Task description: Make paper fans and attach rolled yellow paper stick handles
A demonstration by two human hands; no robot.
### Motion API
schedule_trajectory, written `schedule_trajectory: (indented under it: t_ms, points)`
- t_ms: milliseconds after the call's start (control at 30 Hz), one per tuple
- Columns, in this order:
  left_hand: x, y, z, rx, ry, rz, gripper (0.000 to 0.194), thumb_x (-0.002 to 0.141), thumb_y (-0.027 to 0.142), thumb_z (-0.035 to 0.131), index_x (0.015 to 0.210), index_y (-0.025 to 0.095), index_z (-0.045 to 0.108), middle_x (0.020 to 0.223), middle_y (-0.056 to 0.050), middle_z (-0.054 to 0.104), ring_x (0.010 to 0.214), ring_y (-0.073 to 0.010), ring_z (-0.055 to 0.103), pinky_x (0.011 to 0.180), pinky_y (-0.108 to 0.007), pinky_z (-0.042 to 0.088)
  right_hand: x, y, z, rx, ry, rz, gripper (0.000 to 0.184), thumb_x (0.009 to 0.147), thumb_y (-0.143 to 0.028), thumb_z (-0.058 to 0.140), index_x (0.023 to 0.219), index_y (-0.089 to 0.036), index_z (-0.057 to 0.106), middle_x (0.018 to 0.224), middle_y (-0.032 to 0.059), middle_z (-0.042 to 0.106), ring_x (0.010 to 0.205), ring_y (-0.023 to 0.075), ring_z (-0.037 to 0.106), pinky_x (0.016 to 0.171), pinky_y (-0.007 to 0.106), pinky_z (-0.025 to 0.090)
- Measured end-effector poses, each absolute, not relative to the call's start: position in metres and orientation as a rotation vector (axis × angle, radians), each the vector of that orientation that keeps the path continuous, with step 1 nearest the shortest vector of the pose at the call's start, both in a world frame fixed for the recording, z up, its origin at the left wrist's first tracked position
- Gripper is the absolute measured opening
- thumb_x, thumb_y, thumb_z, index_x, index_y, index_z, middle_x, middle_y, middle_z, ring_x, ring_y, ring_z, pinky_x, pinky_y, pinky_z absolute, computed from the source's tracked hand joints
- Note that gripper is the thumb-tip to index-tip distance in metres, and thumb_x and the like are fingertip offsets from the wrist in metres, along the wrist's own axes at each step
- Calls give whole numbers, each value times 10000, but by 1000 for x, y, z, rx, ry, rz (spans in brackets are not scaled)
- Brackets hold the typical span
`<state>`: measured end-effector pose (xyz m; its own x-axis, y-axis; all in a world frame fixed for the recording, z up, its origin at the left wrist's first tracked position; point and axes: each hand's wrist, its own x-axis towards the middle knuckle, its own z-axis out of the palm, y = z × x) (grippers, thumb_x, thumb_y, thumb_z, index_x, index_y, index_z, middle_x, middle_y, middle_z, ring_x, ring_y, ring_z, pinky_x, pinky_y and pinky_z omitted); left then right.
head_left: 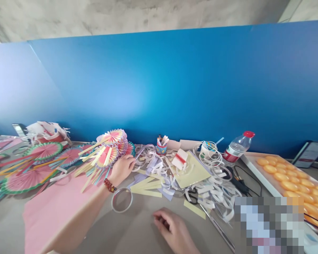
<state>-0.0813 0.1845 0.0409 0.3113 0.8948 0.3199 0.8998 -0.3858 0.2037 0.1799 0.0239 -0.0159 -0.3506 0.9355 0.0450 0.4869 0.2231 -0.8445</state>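
Note:
My left hand (pixel 122 168), a beaded bracelet (pixel 110 185) on its wrist, reaches to the right edge of a pile of folded paper fans (pixel 112 137). Its fingers are bent together beside loose purple and white paper strips (pixel 148 152); what they hold, if anything, is hidden. My right hand (pixel 175 227) hovers low over the grey table, fingers curled in, with nothing seen in it. Between the hands lie a roll of tape (pixel 122 200) and pale yellow strips (pixel 147 187). Scissors (pixel 192 195) lie partly under paper, right of centre.
Pink paper (pixel 58 204) and more fans (pixel 31 178) spread at left. Behind the strips stands a pen cup (pixel 161 149). A water bottle (pixel 237 148), cables (pixel 254 176) and a tray of orange rounded things (pixel 288 176) occupy the right. A blue partition (pixel 159 84) borders the back.

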Motion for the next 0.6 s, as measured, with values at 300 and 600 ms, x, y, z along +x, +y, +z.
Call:
schedule_trajectory:
  t_ms: [300, 600]
  points:
    - [-72, 128, 23, -2770, -1579, -617, 274, 982, 236, 447, 996, 234, 720, 1051, -59, 728, 994, -203, 660, 891, -331, 520, 179, 22, -15, -1304, -1936, 1002, 176, 923, -278, 521, 949, -226, 687, 885, 29, 720, 725, 163, 669, 688, 220, 488]
    - [-84, 76, -10, -2790, -1388, -403, 494, 926, 386, 589, 1406, 295, 515, 1500, -92, 478, 1350, -319, 442, 1124, -546, 357, 180, 19, -14, -1355, -1964, 929, 170, 914, -244, 543, 959, -230, 706, 885, 18, 725, 774, 160, 682, 720, 216, 480]
